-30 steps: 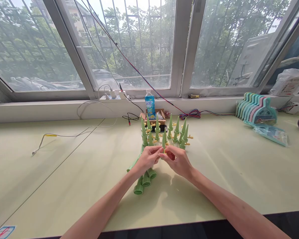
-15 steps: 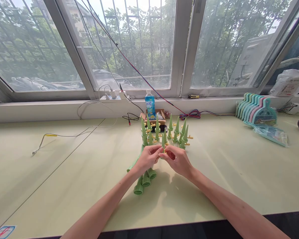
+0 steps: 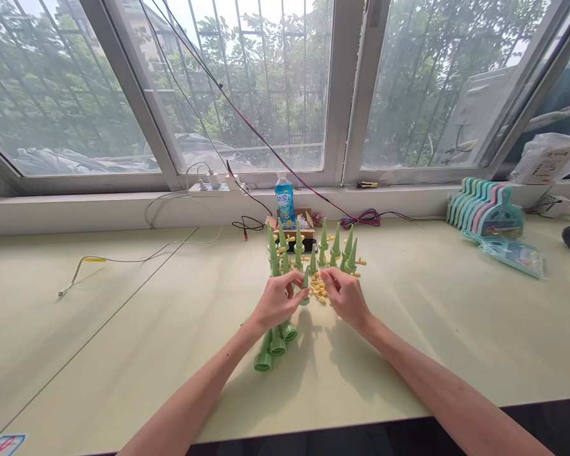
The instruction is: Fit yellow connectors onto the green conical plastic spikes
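Near left, green tubes [image 3: 277, 345] are laid on the table [image 3: 99, 348]. The hands have been parted: a spike [image 3: 306, 278] is now held upright by the left hand [image 3: 279, 301] alone, and yellow pegs [image 3: 319, 291] have been bared beside it. The right hand [image 3: 346, 297] is pinched at their right; whether one is gripped cannot be told. Beyond, standing spikes [image 3: 323, 237] are grouped; farther, a bottle [image 3: 285, 201] is seen before the windows [image 3: 247, 95].
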The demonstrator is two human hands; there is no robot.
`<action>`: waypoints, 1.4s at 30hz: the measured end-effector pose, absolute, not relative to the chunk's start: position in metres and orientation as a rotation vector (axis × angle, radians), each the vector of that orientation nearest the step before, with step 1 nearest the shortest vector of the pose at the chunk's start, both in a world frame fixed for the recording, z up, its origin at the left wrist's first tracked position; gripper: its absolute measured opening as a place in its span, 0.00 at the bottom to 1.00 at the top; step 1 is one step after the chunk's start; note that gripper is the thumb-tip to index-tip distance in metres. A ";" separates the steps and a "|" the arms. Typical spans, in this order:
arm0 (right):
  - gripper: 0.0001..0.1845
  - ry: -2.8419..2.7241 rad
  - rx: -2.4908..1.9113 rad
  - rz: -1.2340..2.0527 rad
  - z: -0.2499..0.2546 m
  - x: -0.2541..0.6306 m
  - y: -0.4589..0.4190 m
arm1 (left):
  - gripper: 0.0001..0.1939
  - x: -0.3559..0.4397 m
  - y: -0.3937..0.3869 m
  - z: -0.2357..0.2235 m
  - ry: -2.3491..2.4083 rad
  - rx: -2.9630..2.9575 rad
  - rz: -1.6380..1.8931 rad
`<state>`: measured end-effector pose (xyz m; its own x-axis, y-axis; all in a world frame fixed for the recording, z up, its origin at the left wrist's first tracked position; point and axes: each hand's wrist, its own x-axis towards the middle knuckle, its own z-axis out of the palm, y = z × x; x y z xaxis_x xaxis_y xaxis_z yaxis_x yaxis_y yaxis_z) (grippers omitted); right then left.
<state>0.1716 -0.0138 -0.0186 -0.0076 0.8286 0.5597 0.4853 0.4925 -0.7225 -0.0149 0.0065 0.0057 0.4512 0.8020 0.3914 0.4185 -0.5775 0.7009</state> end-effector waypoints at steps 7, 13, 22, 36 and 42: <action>0.16 -1.747 -1.198 0.371 -0.022 0.172 -0.010 | 0.06 -0.016 0.005 0.002 1.094 2.386 0.898; 0.11 -1.811 -1.237 0.313 -0.027 0.174 -0.007 | 0.07 -0.015 0.007 0.002 1.209 2.483 0.910; 0.12 -1.909 -1.340 0.257 -0.034 0.179 -0.001 | 0.05 -0.014 0.008 -0.003 1.268 2.505 0.941; 0.05 -1.959 -1.532 0.309 -0.030 0.179 -0.005 | 0.15 -0.011 0.003 0.001 1.114 2.432 1.285; 0.05 -1.968 -1.594 0.319 -0.029 0.177 -0.006 | 0.18 -0.009 0.002 -0.003 1.109 2.526 1.182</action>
<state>0.1774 -0.0056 -0.0293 -0.1174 0.9512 0.2854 0.8121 0.2573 -0.5238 -0.0092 0.0017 -0.0029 0.4199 0.6740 0.6078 0.5637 -0.7185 0.4074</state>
